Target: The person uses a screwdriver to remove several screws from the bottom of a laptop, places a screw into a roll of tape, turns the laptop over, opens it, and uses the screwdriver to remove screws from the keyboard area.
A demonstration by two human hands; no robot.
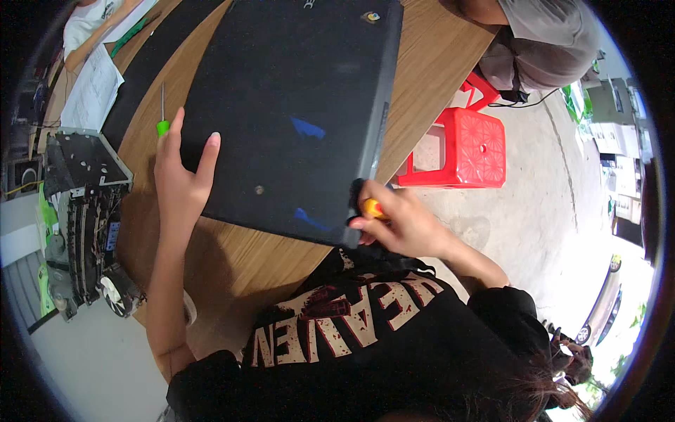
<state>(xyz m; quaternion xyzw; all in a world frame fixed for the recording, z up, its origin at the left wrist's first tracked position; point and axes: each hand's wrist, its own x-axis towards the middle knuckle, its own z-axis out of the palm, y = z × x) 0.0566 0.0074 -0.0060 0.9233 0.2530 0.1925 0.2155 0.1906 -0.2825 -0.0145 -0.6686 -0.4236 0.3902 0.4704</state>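
Note:
A large black computer case [267, 141] lies flat on the wooden table, with torn blue patches on its upper face. At its left edge is my left hand [184, 165], thumb and forefinger spread apart, the other fingers partly hidden. A screwdriver with a green handle [163, 128] shows just beyond that hand; whether the hand touches it I cannot tell. My right hand [408, 221] is closed around a tool with a yellow-orange handle [373, 207] at the case's near right corner. A black piece [356, 200] is by its fingers; the tool's working end is hidden.
An opened computer chassis [81, 211] and a fan [119, 294] stand at the left. A red plastic stool [481, 148] is on the floor past the right table edge. Another person [548, 42] sits far right; one more [88, 32], with papers [91, 91], is far left.

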